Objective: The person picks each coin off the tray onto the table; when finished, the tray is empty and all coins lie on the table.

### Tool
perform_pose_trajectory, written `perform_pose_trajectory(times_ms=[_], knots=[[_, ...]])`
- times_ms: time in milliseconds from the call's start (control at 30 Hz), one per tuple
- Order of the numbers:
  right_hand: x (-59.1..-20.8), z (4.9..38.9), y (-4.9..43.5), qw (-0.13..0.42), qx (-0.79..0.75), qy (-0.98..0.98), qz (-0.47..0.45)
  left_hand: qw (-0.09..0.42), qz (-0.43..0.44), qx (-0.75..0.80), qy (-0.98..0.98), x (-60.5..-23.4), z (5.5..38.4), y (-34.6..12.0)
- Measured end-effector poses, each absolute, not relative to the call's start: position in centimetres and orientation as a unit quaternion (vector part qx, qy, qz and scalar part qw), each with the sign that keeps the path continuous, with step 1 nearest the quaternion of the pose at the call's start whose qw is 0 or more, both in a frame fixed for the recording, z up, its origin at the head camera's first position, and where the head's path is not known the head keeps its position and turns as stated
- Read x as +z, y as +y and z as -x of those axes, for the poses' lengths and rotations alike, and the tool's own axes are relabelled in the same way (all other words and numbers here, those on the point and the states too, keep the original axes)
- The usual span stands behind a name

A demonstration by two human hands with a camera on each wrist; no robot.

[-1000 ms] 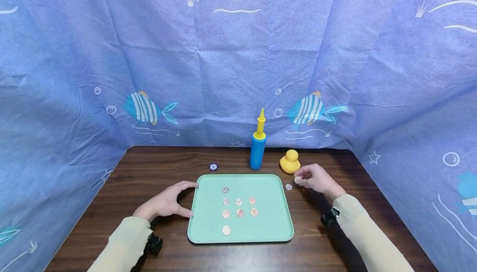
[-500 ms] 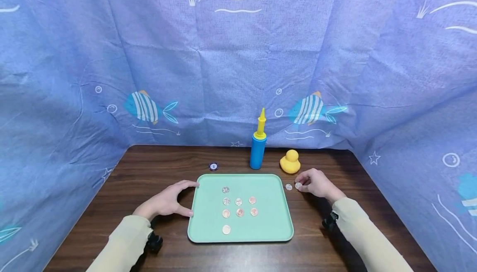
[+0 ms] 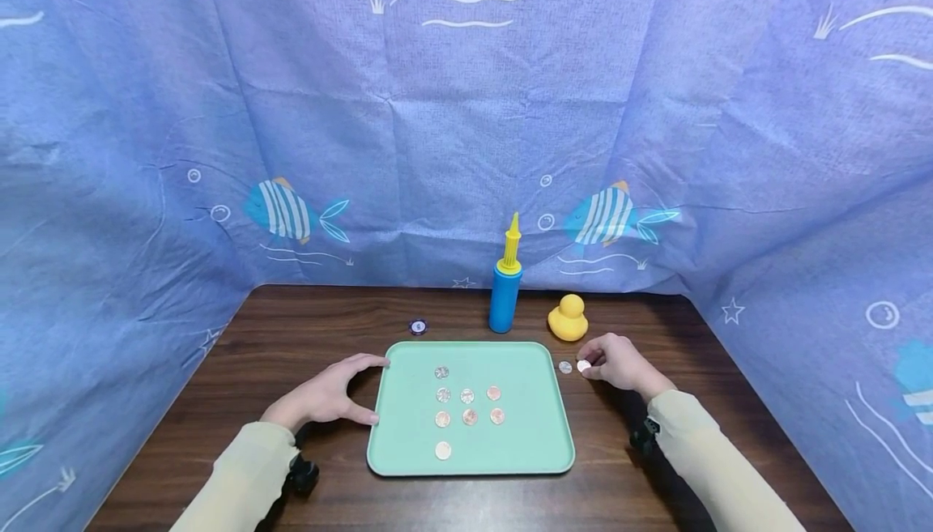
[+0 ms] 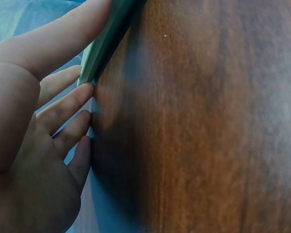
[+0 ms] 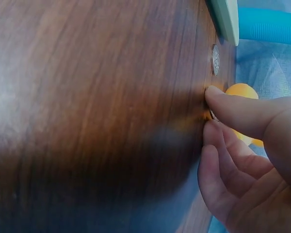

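At the left edge of the green tray (image 3: 525,447), my left hand (image 3: 321,393) rests with thumb and fingers spread, their tips at the rim. The left wrist view shows that thumb (image 4: 63,36) lying against the tray's side. Right of the tray, my right hand (image 3: 618,360) pinches a silvery coin (image 3: 584,365) at its edge, low over the table. In the right wrist view this coin (image 5: 213,115) is mostly hidden between thumb and fingertips. Beside it another silvery coin (image 3: 564,367) lies flat. On the tray several silvery coins (image 3: 441,372) and copper coins (image 3: 497,415) sit in rows.
Behind the tray stand a blue and yellow hand pump (image 3: 503,297) and a yellow rubber duck (image 3: 568,320), the duck just beyond my right hand. A dark-rimmed poker chip (image 3: 418,327) lies at the back. A blue printed curtain (image 3: 452,151) surrounds the wooden table (image 3: 313,313).
My right hand has come slightly toward me and down with the coin, bringing it level with the one beside it. The left hand has stayed at the tray's edge.
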State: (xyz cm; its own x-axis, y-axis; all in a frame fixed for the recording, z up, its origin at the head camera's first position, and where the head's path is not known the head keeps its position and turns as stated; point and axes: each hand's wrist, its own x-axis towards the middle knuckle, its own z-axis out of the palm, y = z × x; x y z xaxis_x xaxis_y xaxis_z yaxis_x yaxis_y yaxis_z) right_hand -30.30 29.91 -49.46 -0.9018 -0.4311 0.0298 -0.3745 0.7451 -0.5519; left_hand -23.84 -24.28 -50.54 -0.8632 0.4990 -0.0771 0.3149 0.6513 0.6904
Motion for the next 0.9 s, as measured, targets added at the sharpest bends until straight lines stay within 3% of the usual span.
perform_pose_trajectory(times_ms=[900], knots=[[-49.8,30.3,29.92,0.042,-0.276,0.937,0.211,0.132,-0.224,0.357,0.897,-50.46,23.82,-24.26]])
